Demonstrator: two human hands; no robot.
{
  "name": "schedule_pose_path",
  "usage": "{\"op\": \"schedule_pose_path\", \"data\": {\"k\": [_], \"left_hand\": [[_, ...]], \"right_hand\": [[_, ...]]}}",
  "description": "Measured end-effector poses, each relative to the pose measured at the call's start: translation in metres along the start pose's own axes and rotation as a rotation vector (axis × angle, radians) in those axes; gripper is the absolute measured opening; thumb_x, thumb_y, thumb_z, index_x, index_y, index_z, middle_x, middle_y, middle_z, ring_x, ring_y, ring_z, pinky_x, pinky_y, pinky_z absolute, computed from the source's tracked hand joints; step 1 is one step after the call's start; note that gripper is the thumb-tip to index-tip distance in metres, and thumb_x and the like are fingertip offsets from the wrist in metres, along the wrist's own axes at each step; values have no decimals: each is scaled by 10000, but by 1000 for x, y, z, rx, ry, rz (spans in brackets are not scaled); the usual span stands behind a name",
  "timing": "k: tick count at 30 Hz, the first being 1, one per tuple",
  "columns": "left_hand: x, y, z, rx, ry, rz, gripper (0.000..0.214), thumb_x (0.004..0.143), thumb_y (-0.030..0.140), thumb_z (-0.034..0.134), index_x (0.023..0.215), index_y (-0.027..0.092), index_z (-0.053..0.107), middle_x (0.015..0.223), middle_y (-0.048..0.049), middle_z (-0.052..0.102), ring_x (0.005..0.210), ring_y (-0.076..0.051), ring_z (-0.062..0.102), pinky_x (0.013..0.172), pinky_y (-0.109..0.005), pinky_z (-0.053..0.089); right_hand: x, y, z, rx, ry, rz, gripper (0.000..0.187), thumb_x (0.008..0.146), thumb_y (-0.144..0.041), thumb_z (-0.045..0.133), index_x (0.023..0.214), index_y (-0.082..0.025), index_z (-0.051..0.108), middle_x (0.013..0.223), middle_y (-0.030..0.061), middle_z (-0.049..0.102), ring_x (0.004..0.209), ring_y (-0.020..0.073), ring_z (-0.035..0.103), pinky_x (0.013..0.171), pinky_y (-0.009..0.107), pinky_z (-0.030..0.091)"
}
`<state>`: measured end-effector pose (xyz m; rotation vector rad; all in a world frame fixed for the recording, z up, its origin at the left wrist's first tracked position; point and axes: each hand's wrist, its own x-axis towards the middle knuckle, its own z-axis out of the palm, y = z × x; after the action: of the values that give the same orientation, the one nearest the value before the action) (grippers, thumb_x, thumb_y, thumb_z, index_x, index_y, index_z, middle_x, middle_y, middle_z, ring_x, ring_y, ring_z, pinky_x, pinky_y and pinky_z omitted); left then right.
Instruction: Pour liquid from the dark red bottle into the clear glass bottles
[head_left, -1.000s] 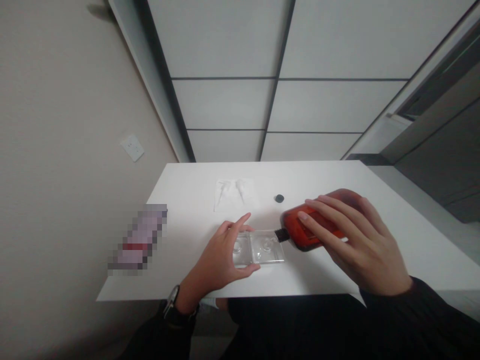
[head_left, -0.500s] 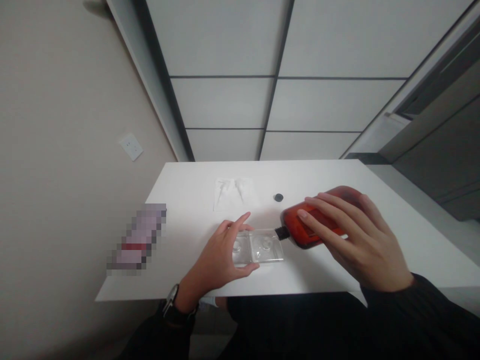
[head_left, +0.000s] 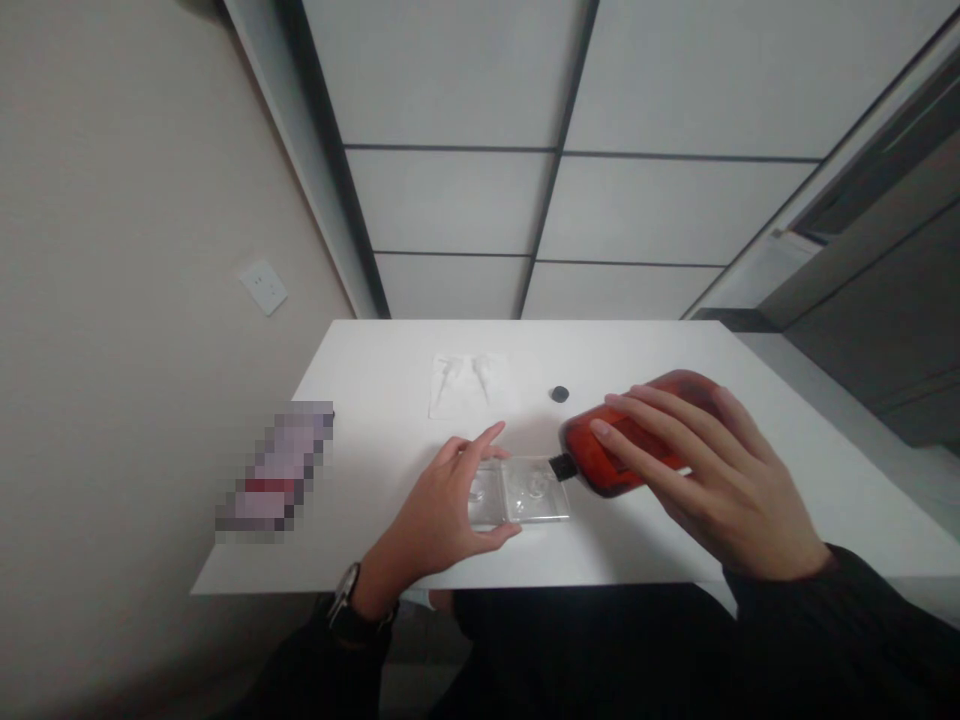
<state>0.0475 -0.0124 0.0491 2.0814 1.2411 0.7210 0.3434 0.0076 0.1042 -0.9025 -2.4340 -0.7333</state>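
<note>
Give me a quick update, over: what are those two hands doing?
Left hand cupping clear plastic tray. Right hand on red bottle, black tip at tray's edge. Nothing between them.

Left hand (head_left: 433,497) low, thumb and fingers spread wide; right hand (head_left: 712,480) arched, fingers extended forward.

Both arms are covered by long black sleeves (head_left: 832,625) with a soft, slightly ribbed look, ending at the wrists. A wristwatch (head_left: 345,597) with a silvery case and a dark strap sits on the wrist of the left hand (head_left: 435,495), at the sleeve's edge. The right hand (head_left: 724,485) has a bare wrist. Dark clothing (head_left: 585,650) fills the view below the surface's edge.
</note>
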Motion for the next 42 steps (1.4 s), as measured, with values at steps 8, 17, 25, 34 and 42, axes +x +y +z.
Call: {"op": "schedule_pose_path", "data": {"k": [8, 17, 25, 34, 42], "left_hand": [[0, 0, -1, 8, 7, 10, 1052, 764, 222, 862, 1624, 292, 260, 1380, -92, 663, 1235, -325, 566, 1121, -551, 453], [-1, 1, -1, 15, 14, 19, 1050, 764, 206, 858, 1621, 287, 257, 1380, -89, 658, 1233, -317, 565, 1123, -544, 453], [-1, 2, -2, 23, 9, 20, 1049, 760, 186, 861, 1615, 264, 257, 1380, -88, 661, 1233, -309, 560, 1126, -523, 455], [-1, -2, 0, 19, 3, 1, 1059, 746, 197, 886, 1608, 240, 273, 1383, -88, 662, 1236, -298, 556, 1128, -495, 458], [-2, -3, 1, 21, 9, 14, 1061, 756, 211, 879, 1619, 273, 264, 1387, -75, 668, 1213, -300, 564, 1107, -503, 469]], "right_hand": [[0, -1, -1, 22, -35, -10, 640, 959, 47, 575, 1515, -267, 527, 1454, 121, 683, 1374, 316, 620, 1196, 575, 433], [0, -1, -2, 5, -39, -12, 694, 968, 48, 566, 1569, -285, 470, 1465, 110, 681, 1383, 306, 616, 1213, 568, 416], [2, 0, -4, -7, -35, -19, 716, 970, 44, 558, 1589, -297, 445, 1481, 90, 672, 1371, 293, 625, 1220, 545, 410], [8, 4, -7, -49, -42, -81, 563, 1013, -22, 487, 1520, -267, 509, 1437, 97, 695, 1344, 290, 627, 1216, 544, 387], [12, 7, -11, -62, -55, -131, 557, 995, -3, 493, 1495, -245, 534, 1447, 108, 687, 1336, 300, 631, 1220, 546, 379]]}}
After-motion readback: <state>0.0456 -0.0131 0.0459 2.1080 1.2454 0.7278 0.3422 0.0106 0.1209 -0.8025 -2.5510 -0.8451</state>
